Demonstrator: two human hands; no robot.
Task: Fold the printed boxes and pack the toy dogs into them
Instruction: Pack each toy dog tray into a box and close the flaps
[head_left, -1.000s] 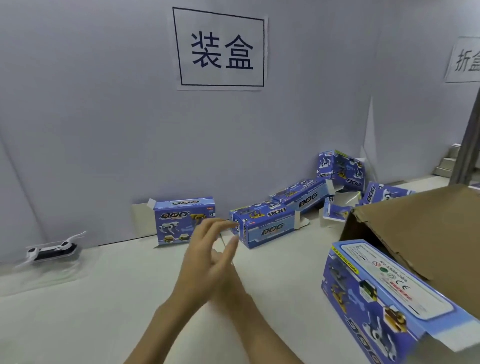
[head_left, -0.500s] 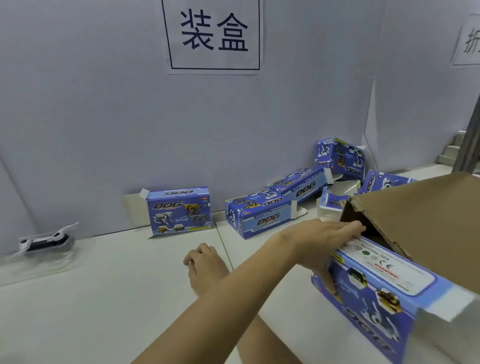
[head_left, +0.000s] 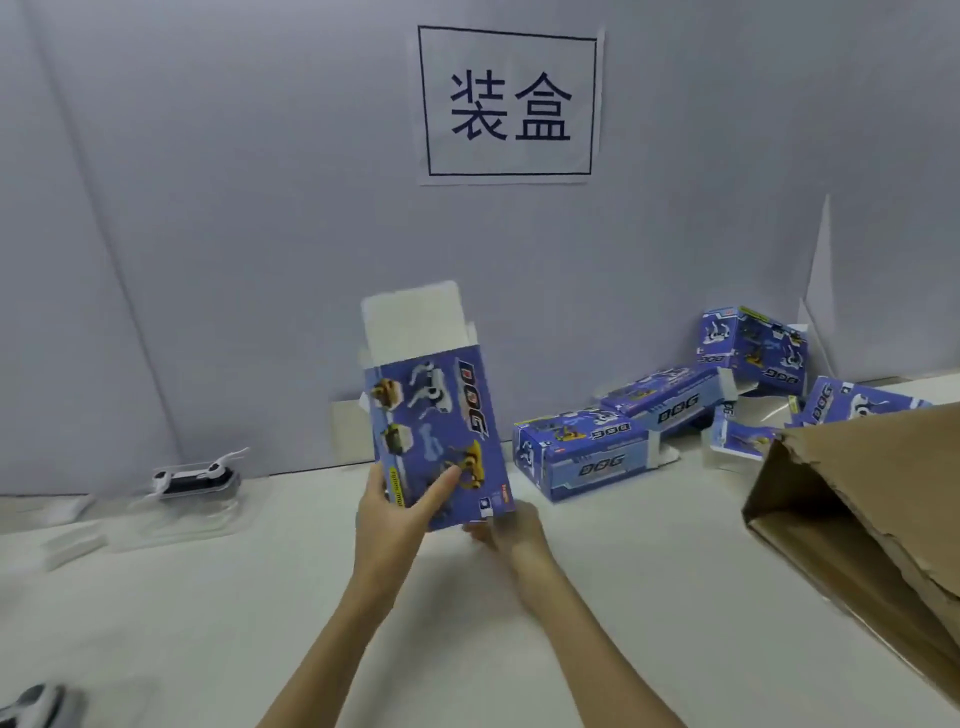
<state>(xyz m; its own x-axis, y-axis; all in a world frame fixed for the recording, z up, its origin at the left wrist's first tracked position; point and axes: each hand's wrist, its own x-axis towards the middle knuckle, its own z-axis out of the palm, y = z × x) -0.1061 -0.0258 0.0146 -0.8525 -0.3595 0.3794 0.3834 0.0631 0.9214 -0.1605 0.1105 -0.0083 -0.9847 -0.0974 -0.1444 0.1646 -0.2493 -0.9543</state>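
Above the table (head_left: 260, 623), the left hand (head_left: 395, 514) grips a blue box (head_left: 439, 431) upright, top flap open, right hand (head_left: 511, 530) curled under its bottom, while one toy dog (head_left: 195, 475) waits unpacked beside several folded boxes (head_left: 587, 457).

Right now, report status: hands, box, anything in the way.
Left hand grips printed box upright, top flap open. Right hand at its bottom edge, grip unclear. Toy dog waits at left. Nothing blocking.
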